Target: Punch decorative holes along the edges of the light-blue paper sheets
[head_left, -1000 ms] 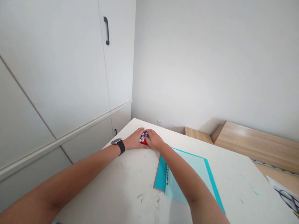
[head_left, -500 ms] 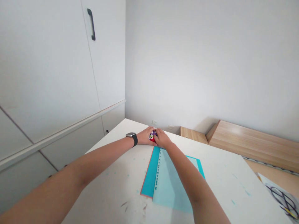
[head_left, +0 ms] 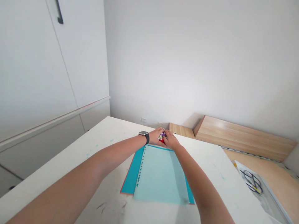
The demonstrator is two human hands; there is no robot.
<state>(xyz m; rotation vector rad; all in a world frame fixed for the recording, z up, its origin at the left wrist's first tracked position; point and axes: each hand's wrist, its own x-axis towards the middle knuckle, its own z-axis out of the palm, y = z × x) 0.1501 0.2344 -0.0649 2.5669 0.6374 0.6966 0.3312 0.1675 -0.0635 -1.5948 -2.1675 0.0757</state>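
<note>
A small cluster of colourful round-topped pieces [head_left: 162, 137], red, purple and white, sits at the far edge of the white table [head_left: 98, 143]. My left hand [head_left: 156, 137], a dark watch on its wrist, is cupped against the cluster's left side. My right hand [head_left: 171, 140] is cupped against its right side. Both hands' fingers curl round the cluster and hide most of it. Just in front of the hands lies a pale blue sheet [head_left: 160, 172] on a teal board [head_left: 132, 172].
White cabinet doors [head_left: 46, 77] stand to the left and a plain wall lies beyond the table. A low wooden ledge [head_left: 243, 137] runs along the right. A clear sleeve with dark cords [head_left: 253, 183] lies at the table's right edge.
The view has swung left, so hands, cluster and sheet now sit further right in the picture. Both hands have stayed cupped round the cluster.
</note>
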